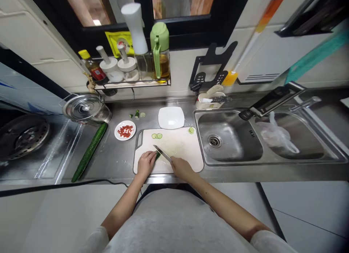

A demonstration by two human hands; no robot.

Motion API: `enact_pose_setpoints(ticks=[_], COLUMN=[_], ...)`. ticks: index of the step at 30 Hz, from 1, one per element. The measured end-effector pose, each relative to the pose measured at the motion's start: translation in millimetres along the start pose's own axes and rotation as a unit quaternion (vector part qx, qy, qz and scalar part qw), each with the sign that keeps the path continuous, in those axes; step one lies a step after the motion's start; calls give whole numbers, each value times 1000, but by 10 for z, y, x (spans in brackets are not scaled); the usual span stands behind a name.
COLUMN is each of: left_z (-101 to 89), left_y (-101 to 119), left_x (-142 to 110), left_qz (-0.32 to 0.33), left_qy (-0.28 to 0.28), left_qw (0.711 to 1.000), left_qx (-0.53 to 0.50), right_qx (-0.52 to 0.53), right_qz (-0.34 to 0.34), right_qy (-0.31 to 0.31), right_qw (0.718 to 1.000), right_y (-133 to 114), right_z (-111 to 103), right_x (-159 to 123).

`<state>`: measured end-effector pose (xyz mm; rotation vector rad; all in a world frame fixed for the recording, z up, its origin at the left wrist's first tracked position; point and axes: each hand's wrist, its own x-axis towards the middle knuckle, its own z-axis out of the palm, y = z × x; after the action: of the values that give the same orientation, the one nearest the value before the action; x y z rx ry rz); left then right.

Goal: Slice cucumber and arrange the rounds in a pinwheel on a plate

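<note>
My left hand (145, 162) is curled over a short green cucumber piece (157, 155) on the white cutting board (185, 151). My right hand (182, 167) grips the handle of a knife (161, 153), its blade angled up-left against the cucumber piece. Thin cucumber slices (156, 135) lie at the board's far edge, and another slice (191, 130) sits at its far right corner. A whole long cucumber (89, 151) lies on the steel counter to the left.
A small dish of red pieces (125, 130), a white square plate (171, 117) and cucumber ends (137, 114) sit behind the board. A lidded pot (85, 108) and stove are left, a double sink (231, 140) right, and a bottle rack (131, 69) stands at the back.
</note>
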<state>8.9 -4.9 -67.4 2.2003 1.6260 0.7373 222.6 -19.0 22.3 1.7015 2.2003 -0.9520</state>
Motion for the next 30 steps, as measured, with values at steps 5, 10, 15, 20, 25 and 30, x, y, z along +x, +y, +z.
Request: enact_pose_setpoints(ticks=[5,10,15,20,25,30], left_z=[29,35,52,55,57,59], left_y=[-25,-23,-16,52,96,94], left_x=[1,-13,-33,-61,-64,-62], left_qz=[26,28,33,27,25,17], left_qy=[-5,-6,1,9,16,13], left_qw=[1000,1000,999,1000,1000,1000], left_qx=[1,4,0,6,5,7], right_qx=[-25,-48,-65,-75,-74,-77], right_qz=[-11,-10,-1,-4,-5,-25], right_qy=[7,12,-12,-31,-23,-24], right_qw=[1000,999,998,997,997,996], right_y=[-45,-43,-56,-47,-42,-60], right_z=[54,81,51,18,9,15], right_x=[32,32,-21,-78,-86,-90])
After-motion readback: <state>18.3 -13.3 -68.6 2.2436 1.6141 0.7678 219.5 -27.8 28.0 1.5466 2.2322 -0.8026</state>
